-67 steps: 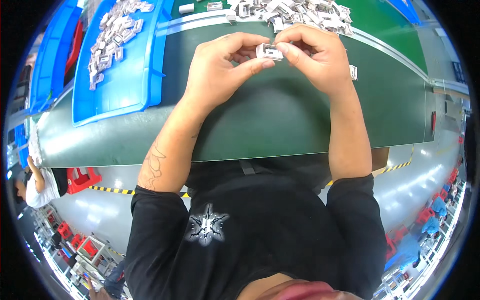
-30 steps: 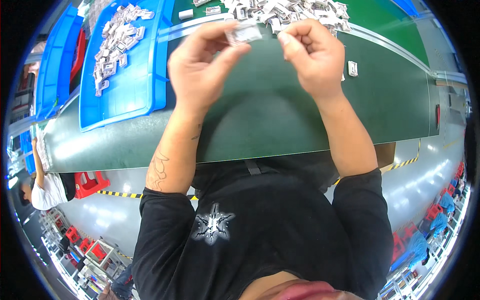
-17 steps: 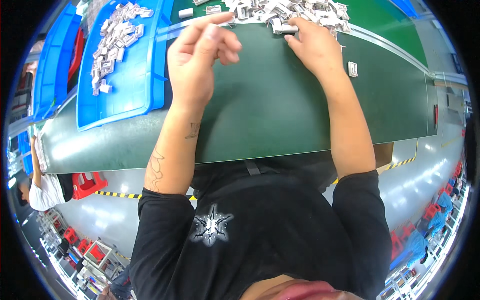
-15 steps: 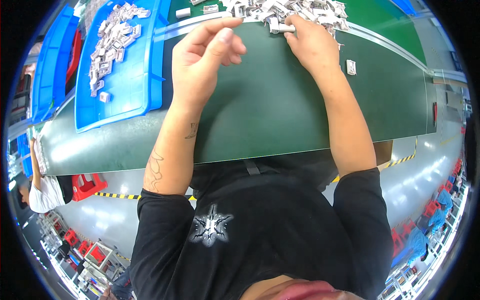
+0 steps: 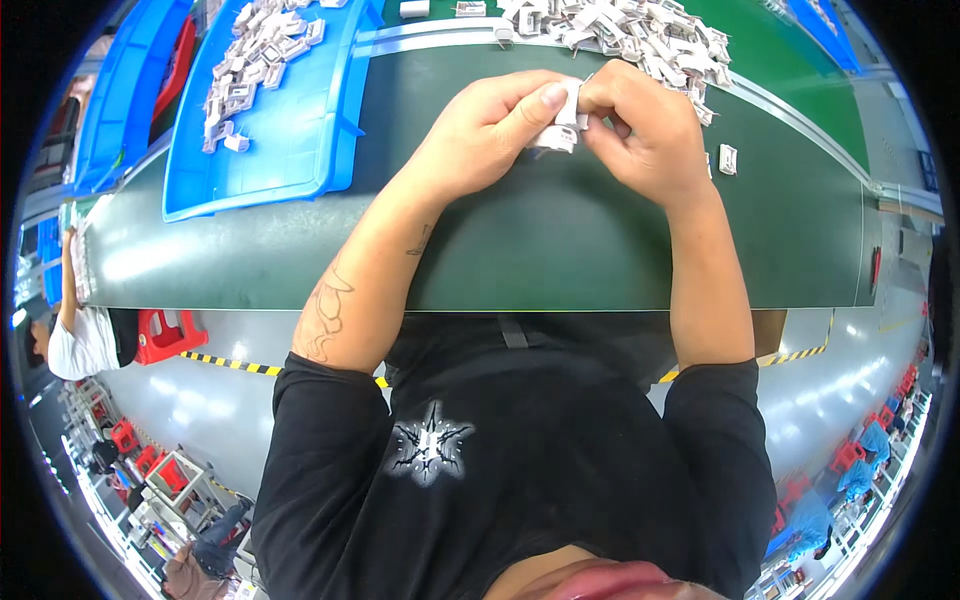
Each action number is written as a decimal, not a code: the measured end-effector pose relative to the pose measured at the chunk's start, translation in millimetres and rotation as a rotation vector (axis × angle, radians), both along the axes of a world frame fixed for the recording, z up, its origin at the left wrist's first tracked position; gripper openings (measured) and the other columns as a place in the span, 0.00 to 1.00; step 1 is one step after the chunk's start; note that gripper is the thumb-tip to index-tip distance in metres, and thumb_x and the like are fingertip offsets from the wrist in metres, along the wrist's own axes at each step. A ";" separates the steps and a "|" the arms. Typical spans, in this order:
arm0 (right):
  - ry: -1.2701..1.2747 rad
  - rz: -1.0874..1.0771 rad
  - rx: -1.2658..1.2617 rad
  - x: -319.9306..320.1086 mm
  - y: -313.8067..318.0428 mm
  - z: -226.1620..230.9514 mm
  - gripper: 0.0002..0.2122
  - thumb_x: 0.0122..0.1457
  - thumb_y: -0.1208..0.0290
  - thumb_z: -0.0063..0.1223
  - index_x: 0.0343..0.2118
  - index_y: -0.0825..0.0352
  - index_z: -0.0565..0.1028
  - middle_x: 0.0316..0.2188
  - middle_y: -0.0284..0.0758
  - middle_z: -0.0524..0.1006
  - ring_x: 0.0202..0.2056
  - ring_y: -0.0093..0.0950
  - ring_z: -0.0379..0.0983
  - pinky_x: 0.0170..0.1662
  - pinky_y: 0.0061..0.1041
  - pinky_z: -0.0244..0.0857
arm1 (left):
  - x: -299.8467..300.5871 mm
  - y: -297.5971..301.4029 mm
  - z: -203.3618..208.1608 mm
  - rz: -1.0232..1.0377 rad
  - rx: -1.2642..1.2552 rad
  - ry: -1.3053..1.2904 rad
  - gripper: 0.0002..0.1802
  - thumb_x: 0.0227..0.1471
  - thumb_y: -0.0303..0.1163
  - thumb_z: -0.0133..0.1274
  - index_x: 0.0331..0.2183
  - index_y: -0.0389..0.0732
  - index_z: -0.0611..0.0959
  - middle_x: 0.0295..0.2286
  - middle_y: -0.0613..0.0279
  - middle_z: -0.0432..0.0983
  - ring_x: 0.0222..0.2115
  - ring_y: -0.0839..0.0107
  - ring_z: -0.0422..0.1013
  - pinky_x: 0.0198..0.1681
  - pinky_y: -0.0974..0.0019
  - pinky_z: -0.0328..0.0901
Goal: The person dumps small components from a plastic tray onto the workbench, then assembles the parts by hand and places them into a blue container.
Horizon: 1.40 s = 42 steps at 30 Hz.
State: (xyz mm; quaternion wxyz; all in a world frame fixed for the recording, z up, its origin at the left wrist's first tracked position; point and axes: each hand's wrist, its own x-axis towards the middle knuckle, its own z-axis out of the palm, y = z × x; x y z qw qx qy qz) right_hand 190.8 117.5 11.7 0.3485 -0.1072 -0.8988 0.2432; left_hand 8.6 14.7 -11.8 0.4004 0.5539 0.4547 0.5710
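In front of my chest, over the green bench, my two hands meet around small white box-shaped parts. My left hand (image 5: 492, 135) is closed, its thumb and fingers pinching one white part (image 5: 562, 138). Against the other side, my right hand (image 5: 645, 130) has its fingers curled in and its fingertips at the upper white piece (image 5: 569, 103). Fingers partly cover the parts, so how they fit together cannot be seen. Just beyond the hands lies a heap of similar white parts (image 5: 650, 40), some with thin wires.
To the left on the green bench (image 5: 520, 250) stands a blue tray (image 5: 265, 190) holding many white parts. One loose part (image 5: 728, 159) lies right of my right hand. A metal strip (image 5: 440, 38) crosses the bench's far side. Another person (image 5: 80, 340) is at the far left.
My right hand has come back from the heap with a white part. My left hand has moved right to meet it and closed. The view has shifted slightly.
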 end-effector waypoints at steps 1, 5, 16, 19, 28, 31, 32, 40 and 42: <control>0.020 -0.007 -0.067 0.9 -0.4 1.4 0.12 0.47 0.84 0.58 0.35 0.61 0.78 0.28 0.31 0.76 0.25 0.28 0.75 0.27 0.25 0.68 | -0.1 -0.5 0.9 -0.045 -0.098 -0.067 0.19 0.66 0.42 0.51 0.48 0.37 0.83 0.35 0.68 0.80 0.34 0.81 0.71 0.38 0.72 0.67; 0.165 -0.016 -0.189 1.4 1.3 3.4 0.13 0.47 0.86 0.55 0.36 0.64 0.78 0.31 0.32 0.77 0.25 0.25 0.72 0.27 0.22 0.66 | 0.4 0.5 2.9 -0.086 -0.112 -0.226 0.17 0.63 0.37 0.57 0.48 0.36 0.82 0.37 0.68 0.80 0.36 0.81 0.72 0.39 0.73 0.67; 0.205 -0.119 -0.357 1.8 -1.6 0.8 0.08 0.56 0.78 0.60 0.40 0.67 0.79 0.26 0.29 0.80 0.20 0.14 0.69 0.25 0.16 0.62 | 2.6 0.1 3.8 -0.024 -0.069 -0.294 0.22 0.60 0.30 0.60 0.54 0.34 0.78 0.44 0.62 0.79 0.44 0.76 0.73 0.48 0.70 0.68; 0.169 -0.130 -0.331 1.7 -1.2 0.6 0.07 0.57 0.76 0.62 0.39 0.67 0.80 0.26 0.29 0.79 0.20 0.14 0.69 0.25 0.16 0.63 | 1.4 -0.8 6.4 0.017 -0.062 -0.161 0.22 0.58 0.27 0.61 0.53 0.34 0.78 0.45 0.62 0.79 0.47 0.75 0.73 0.52 0.68 0.68; 0.169 -0.140 -0.408 -1.9 -1.7 -0.8 0.04 0.59 0.75 0.60 0.35 0.68 0.79 0.25 0.32 0.80 0.24 0.21 0.76 0.30 0.21 0.69 | 8.2 -0.4 4.4 0.153 0.059 -0.230 0.20 0.54 0.23 0.64 0.48 0.34 0.80 0.42 0.61 0.79 0.41 0.75 0.76 0.45 0.72 0.71; 0.179 -0.236 -0.438 -4.6 -9.7 2.1 0.02 0.59 0.76 0.59 0.34 0.68 0.78 0.25 0.32 0.79 0.24 0.21 0.76 0.29 0.20 0.69 | 9.6 1.5 2.1 0.212 0.155 -0.121 0.20 0.52 0.23 0.65 0.47 0.34 0.81 0.44 0.59 0.79 0.41 0.74 0.76 0.45 0.72 0.72; 0.262 -0.270 -0.293 -4.7 -11.5 4.3 0.02 0.59 0.77 0.60 0.34 0.68 0.78 0.24 0.32 0.79 0.23 0.21 0.75 0.28 0.20 0.68 | 9.2 1.9 1.8 0.207 0.163 -0.125 0.20 0.52 0.23 0.65 0.47 0.34 0.81 0.44 0.59 0.79 0.41 0.74 0.76 0.45 0.72 0.72; 0.128 -0.041 -0.031 -2.4 -16.5 14.4 0.13 0.50 0.78 0.64 0.40 0.63 0.80 0.25 0.34 0.78 0.23 0.32 0.76 0.26 0.27 0.69 | -0.4 1.3 4.2 0.331 0.361 0.170 0.20 0.45 0.20 0.68 0.43 0.36 0.84 0.42 0.56 0.81 0.40 0.71 0.77 0.37 0.71 0.74; 0.152 0.002 -0.055 -1.4 -15.8 14.4 0.12 0.50 0.79 0.65 0.39 0.63 0.80 0.26 0.34 0.78 0.23 0.32 0.76 0.26 0.27 0.69 | -1.8 2.1 5.0 0.279 0.410 0.170 0.20 0.46 0.19 0.68 0.44 0.36 0.84 0.41 0.56 0.81 0.39 0.71 0.77 0.37 0.71 0.74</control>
